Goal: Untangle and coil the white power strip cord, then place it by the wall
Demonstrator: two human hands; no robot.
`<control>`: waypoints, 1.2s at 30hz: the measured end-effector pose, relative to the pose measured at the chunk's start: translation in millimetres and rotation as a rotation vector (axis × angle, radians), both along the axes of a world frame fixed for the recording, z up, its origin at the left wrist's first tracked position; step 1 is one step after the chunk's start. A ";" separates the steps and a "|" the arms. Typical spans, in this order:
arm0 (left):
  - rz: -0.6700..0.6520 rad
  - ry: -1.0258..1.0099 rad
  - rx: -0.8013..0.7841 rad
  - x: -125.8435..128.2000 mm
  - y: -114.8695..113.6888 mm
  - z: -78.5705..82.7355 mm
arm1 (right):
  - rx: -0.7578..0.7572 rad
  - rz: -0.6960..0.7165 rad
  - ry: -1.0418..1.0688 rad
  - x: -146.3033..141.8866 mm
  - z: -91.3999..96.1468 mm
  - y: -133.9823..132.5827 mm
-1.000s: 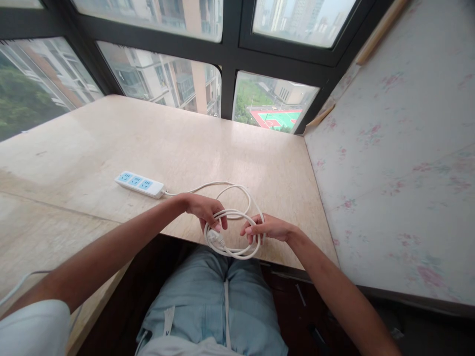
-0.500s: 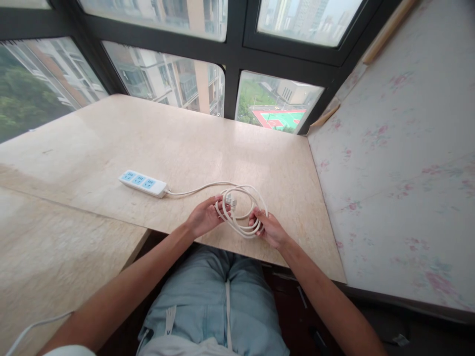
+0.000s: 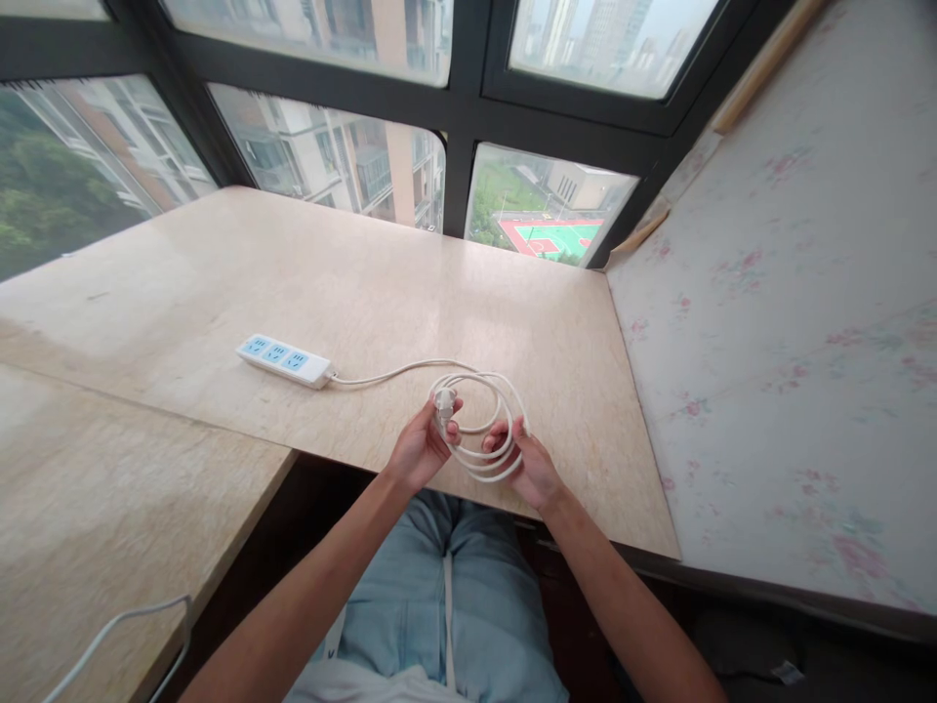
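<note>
A white power strip (image 3: 285, 361) with blue socket faces lies on the stone ledge. Its white cord (image 3: 487, 476) runs to the right and is wound into several loose loops between my hands. The cord's plug (image 3: 444, 402) points up at the left side of the coil. My left hand (image 3: 423, 444) is closed around the plug end and the cord beside it. On the coil's right side, my right hand (image 3: 531, 467) grips the loops, thumb on top; part of its fingers is hidden behind the cord.
The beige stone ledge (image 3: 366, 264) reaches back to dark-framed windows (image 3: 459, 176). A wall with flowered paper (image 3: 791, 342) bounds it on the right. Another white cable (image 3: 117, 620) hangs over the left slab's edge. My legs (image 3: 446, 586) are under the front edge.
My left hand has shifted slightly right and closed on the plug end, which now points up. My right hand still holds the loops, its fingers slightly shifted. The power strip stays put.
</note>
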State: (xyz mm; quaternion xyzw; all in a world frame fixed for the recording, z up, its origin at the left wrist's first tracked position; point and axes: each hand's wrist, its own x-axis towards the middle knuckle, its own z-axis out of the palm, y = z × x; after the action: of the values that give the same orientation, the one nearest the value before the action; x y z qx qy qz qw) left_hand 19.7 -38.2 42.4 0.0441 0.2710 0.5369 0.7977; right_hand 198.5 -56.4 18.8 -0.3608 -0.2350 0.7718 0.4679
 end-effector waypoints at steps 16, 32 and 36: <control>-0.047 0.134 0.116 2.1 -13.0 13.4 | -0.088 0.080 0.133 7.4 -4.7 -0.1; -0.735 0.166 0.042 -31.5 17.0 9.2 | -0.056 0.368 0.057 23.7 -5.7 28.7; -0.900 0.196 0.027 -31.6 21.6 12.0 | -0.077 0.507 0.036 17.8 -8.1 35.5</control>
State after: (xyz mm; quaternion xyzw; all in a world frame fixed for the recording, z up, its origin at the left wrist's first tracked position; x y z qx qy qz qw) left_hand -11.9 -16.6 54.5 0.2180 0.2920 0.1338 0.9216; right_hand 216.3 -20.8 10.6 -0.2942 -0.2800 0.8791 0.2494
